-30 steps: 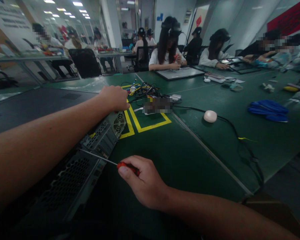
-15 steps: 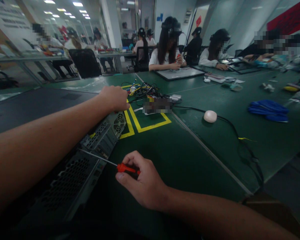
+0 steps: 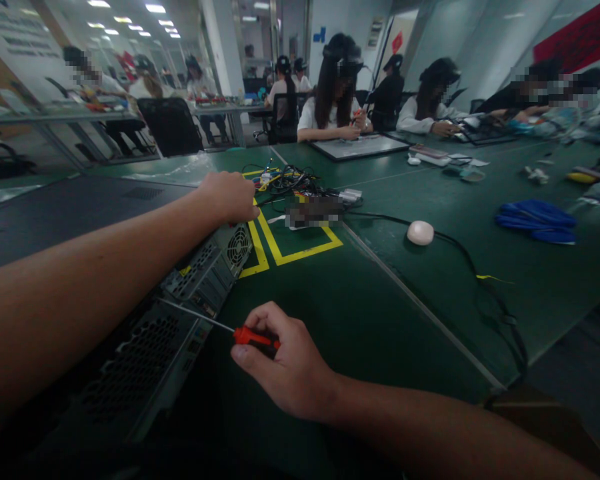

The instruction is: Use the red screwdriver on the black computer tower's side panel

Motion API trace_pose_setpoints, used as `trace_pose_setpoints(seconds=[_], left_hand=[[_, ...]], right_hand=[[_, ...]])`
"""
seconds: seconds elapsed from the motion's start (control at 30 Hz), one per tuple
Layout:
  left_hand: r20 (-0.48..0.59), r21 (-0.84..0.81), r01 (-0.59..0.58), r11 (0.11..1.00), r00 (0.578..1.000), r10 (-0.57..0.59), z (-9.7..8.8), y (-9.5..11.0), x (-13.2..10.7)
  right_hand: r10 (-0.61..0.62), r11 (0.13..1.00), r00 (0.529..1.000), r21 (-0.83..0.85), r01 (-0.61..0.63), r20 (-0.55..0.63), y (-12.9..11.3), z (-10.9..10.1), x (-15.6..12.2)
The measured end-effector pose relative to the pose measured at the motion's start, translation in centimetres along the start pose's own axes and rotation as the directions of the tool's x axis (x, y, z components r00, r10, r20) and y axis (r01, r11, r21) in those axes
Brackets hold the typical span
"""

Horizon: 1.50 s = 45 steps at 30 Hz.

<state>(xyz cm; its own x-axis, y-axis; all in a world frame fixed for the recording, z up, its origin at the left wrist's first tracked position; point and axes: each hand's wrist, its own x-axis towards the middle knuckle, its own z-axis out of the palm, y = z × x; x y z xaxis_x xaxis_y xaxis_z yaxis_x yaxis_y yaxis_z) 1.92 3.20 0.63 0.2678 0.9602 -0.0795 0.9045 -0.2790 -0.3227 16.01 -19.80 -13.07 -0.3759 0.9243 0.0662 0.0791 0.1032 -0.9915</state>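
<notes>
Gripping a red-handled screwdriver, right hand faces computer case.

Green counter spreads from 12 to 5 o'clock. Ceiling lights at 11. Glass wall at 10. White pillar at 12. Red banner at 2. Black chair at 11.

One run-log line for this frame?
left hand: curled over computer case far end | right hand: gripping red screwdriver | tip: at case rear panel | surface: green table
</notes>
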Motion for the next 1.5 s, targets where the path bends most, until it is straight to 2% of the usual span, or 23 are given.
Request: trace_pose_setpoints(seconds=[0.8,0.9,1.1,1.3,1.5], left_hand=[[-0.012,-0.036,0.015,0.999,1.000,-0.015,0.2,0.1,0.3],[-0.013,-0.036,0.014,0.999,1.000,-0.014,0.3,0.0,0.4],[0.000,-0.020,0.004,1.000,1.000,-0.004,0.0,0.2,0.1],[0.002,-0.028,0.015,1.000,1.000,-0.015,0.2,0.2,0.1],[0.007,0.005,0.002,1.000,1.000,-0.002,0.0,0.2,0.1]], right_hand=[[0.003,1.000,1.000,0.026,-0.003,-0.004,0.1,-0.2,0.0],[-0.016,0.999,1.000,0.037,0.017,-0.019,0.4,0.0,0.0],[-0.102,0.994,0.994,-0.052,0.100,-0.034,1.0,0.3,0.1],[0.036,0.999,0.999,0.022,-0.035,-0.021,0.8,0.3,-0.1],[0.036,0.998,0.999,0.053,-0.036,0.002,0.1,0.0,-0.1]])
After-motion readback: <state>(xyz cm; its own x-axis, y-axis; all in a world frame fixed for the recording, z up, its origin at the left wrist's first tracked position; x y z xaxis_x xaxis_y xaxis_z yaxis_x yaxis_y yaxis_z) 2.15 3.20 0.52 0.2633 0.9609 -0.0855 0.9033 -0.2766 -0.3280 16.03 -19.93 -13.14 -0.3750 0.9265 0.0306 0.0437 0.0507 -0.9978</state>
